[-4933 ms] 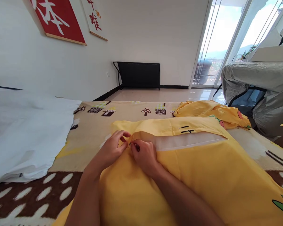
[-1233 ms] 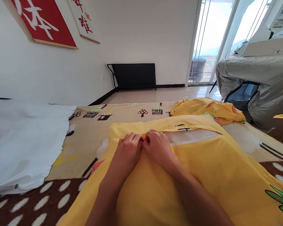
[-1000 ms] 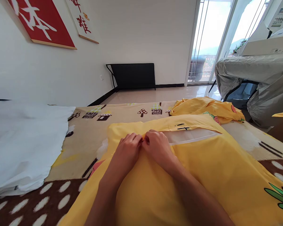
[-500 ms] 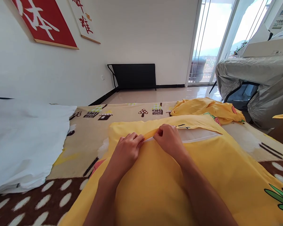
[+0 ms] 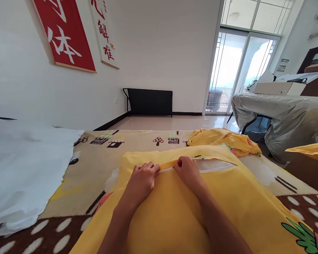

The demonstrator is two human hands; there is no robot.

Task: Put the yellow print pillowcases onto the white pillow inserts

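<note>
A yellow pillowcase [image 5: 190,211] with a white pillow [image 5: 214,165] showing through its open far edge lies in front of me on a patterned blanket [image 5: 95,162]. My left hand [image 5: 143,180] is closed and pins the yellow cloth at the closed end of the opening. My right hand [image 5: 188,171] is closed in a pinch on the pillowcase's edge, a short way right of the left hand. What the fingertips grip there is too small to make out. A narrow yellow strip of cloth runs between the two hands.
A white quilt [image 5: 23,169] lies at the left. A crumpled yellow cloth [image 5: 222,139] lies beyond the pillow. A grey covered table [image 5: 281,113] stands at the right, a black folded rack [image 5: 149,101] against the far wall.
My right hand has slid right along the opening, away from the left hand, and less of the white pillow shows. The view has tilted upward.
</note>
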